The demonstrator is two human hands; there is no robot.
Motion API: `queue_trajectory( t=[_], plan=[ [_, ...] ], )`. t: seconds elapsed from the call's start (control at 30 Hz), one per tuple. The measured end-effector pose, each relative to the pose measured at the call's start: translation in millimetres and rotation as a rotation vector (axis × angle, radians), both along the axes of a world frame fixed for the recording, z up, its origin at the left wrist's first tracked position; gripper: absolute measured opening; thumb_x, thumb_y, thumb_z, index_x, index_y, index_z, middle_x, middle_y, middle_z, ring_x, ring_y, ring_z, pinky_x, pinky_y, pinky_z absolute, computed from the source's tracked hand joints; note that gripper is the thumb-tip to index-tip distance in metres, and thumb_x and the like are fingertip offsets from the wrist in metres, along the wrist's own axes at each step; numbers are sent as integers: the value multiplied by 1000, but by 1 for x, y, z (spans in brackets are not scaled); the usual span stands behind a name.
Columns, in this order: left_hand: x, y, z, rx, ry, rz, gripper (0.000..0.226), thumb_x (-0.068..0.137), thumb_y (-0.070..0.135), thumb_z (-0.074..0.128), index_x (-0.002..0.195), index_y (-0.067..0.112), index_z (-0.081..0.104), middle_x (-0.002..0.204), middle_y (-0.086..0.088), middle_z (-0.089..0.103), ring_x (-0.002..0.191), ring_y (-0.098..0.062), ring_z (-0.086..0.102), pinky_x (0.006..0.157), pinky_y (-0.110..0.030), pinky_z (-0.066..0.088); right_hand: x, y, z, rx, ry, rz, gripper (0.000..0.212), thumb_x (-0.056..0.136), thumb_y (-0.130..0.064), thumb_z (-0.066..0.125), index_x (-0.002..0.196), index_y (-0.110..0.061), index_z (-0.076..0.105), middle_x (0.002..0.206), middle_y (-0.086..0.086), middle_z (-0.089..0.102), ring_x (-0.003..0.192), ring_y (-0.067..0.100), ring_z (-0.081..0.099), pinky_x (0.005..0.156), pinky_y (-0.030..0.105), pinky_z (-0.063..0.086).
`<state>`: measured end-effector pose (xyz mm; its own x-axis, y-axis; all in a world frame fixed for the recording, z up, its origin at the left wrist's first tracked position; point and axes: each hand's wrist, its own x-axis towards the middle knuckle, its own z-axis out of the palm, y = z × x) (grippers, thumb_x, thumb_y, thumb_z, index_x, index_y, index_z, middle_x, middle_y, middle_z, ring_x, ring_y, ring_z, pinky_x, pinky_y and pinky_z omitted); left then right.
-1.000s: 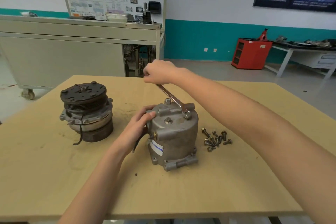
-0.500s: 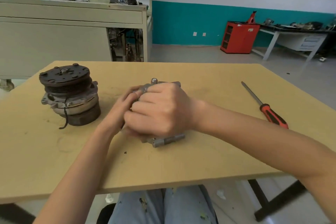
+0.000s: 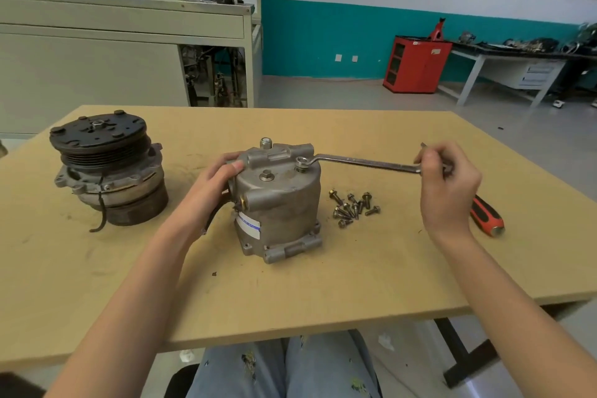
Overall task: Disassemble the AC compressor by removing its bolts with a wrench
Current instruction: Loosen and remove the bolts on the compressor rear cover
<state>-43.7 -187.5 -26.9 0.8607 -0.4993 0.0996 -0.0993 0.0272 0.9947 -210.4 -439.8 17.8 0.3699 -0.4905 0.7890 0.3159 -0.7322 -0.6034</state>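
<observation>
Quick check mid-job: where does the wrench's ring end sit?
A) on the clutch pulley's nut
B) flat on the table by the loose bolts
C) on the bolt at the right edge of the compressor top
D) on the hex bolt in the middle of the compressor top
C: the wrench has its ring over the bolt at the right edge of the compressor top, while the right hand holds its far end.

Compressor body [image 3: 277, 203] upright on surface [image 3: 355, 284]. Left grip [image 3: 210, 191] holds its upper side. Right grip [image 3: 447, 178] pinches wrench [image 3: 365, 162] handle end; ring end sits over top bolt [image 3: 302, 169]. Loose bolts [image 3: 353, 207] just beside.
</observation>
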Motion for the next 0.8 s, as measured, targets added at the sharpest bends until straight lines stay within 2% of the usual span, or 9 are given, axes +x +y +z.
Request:
queue_trajectory(
  t=[0.13, 0.27, 0.37, 0.47, 0.53, 0.6, 0.7, 0.73, 0.8],
  plan=[
    [-3, -1, 2, -18, 8, 13, 19, 101, 29, 44, 113, 32, 59, 113, 0, 68, 86, -3, 70, 60, -16, 52, 62, -26, 9, 225, 224, -22, 20, 92, -13, 47, 78, -1, 56, 63, -7, 44, 54, -4, 40, 51, 12, 30],
    [-6, -2, 5, -32, 22, 12, 19, 101, 27, 44, 112, 31, 59, 111, 0, 68, 83, -2, 70, 61, -16, 53, 142, -14, 41, 43, 502, 53, 23, 96, -16, 44, 75, -14, 52, 63, -8, 44, 57, 5, 38, 49, 15, 29],
    [-8, -2, 6, -46, 30, 9, 20, 101, 25, 44, 115, 27, 58, 110, -1, 68, 81, -2, 70, 58, -15, 51, 190, 24, 75, -237, 652, 141, 30, 96, -21, 45, 66, -23, 48, 64, -8, 48, 60, 5, 44, 62, 24, 34],
    [-9, -2, 7, -43, 18, -1, 19, 101, 24, 45, 116, 27, 57, 110, -2, 66, 79, 0, 69, 59, -14, 50, 215, 77, 99, -591, 742, 269, 21, 95, -26, 47, 80, -16, 58, 78, -1, 56, 73, 14, 51, 67, 29, 42],
    [-9, -1, 7, -52, 17, 1, 19, 100, 23, 45, 115, 27, 57, 110, -2, 66, 79, 0, 69, 60, -14, 51, 214, 116, 107, -881, 756, 285, 24, 93, -29, 45, 90, -13, 64, 82, 1, 55, 79, 19, 53, 61, 28, 37],
    [-8, -1, 6, -52, 13, 8, 20, 100, 22, 46, 115, 25, 57, 109, -2, 67, 81, -3, 69, 61, -15, 51, 199, 153, 108, -1167, 719, 270, 29, 93, -28, 41, 101, -12, 64, 85, 4, 54, 82, 23, 53, 59, 27, 32],
    [-7, -2, 5, -35, 15, 39, 18, 100, 20, 46, 107, 19, 62, 96, 2, 69, 79, -7, 68, 59, -14, 49, 156, 195, 98, -1551, 567, 248, 33, 96, -26, 33, 113, -13, 59, 104, 12, 63, 91, 30, 60, 59, 30, 32],
    [-7, -1, 3, -20, 1, 56, 19, 101, 17, 44, 103, 17, 62, 93, 2, 69, 78, -6, 67, 59, -13, 49, 138, 203, 93, -1645, 510, 260, 33, 97, -24, 31, 113, -13, 57, 105, 11, 64, 88, 30, 61, 53, 29, 29],
    [-7, 1, -1, 14, -71, 86, 25, 103, 8, 39, 101, 18, 61, 97, 0, 67, 79, 3, 67, 65, -11, 50, 99, 204, 83, -1776, 422, 307, 29, 96, -12, 28, 107, -15, 54, 82, 6, 60, 63, 25, 50, 46, 26, 19]
  ],
)
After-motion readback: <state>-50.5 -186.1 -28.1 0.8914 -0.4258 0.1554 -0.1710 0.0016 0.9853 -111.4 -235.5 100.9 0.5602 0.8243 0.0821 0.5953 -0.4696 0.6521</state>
